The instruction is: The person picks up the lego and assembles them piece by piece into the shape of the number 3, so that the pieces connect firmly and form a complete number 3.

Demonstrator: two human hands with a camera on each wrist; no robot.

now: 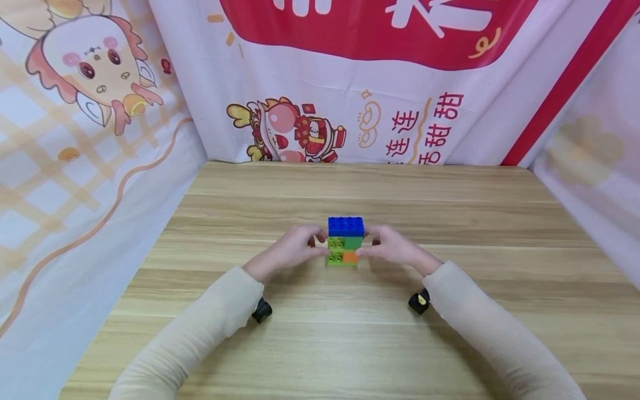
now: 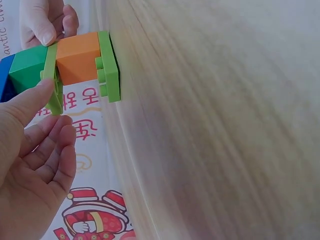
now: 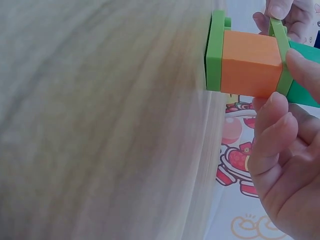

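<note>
A small tower of toy building bricks stands on the wooden table between both hands. At its base is a light green plate (image 2: 111,67), with an orange brick (image 3: 251,62) on its right half. Over that lie a second light green plate (image 3: 285,50), a green brick (image 1: 353,243) and, on top, a blue brick (image 1: 346,225). My left hand (image 1: 298,245) pinches the left end of the upper light green plate between thumb and fingers. From the other side, my right hand (image 1: 391,244) grips that same plate near the orange brick, its thumb on the front.
The wooden table (image 1: 320,344) runs back to a printed cloth (image 1: 190,78) hanging behind it, with more cloth on both sides. Black wrist cameras hang below the left sleeve (image 1: 200,322) and the right sleeve (image 1: 490,322).
</note>
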